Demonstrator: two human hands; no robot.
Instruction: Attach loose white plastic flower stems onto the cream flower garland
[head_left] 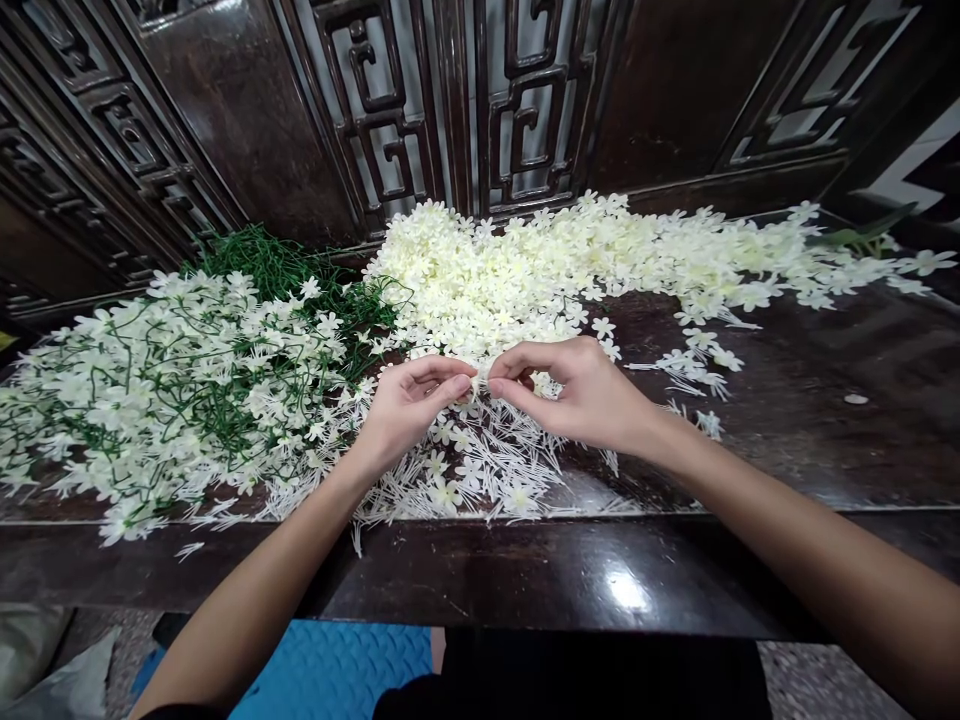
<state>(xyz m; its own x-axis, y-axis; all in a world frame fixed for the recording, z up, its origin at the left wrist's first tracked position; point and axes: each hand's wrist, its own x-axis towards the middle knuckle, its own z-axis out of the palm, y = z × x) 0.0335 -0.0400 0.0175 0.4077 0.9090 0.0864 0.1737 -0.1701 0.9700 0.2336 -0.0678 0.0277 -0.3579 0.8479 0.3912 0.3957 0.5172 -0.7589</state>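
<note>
My left hand and my right hand meet fingertip to fingertip over the middle of a dark wooden bench. Each is closed in a pinch, thumb against forefinger. Between them shows a small white artificial flower, mostly covered by the fingers. Under my hands lie loose white stamen sprigs with a few blossoms among them. Just beyond spreads a thick heap of cream-white flower heads. To the left is a pile of white flowers on green stems.
Bare green stems bunch at the back left, by the carved wooden backrest. The flower heap runs on to the far right, near a green leaf. The glossy bench edge is in front; a blue mat lies below.
</note>
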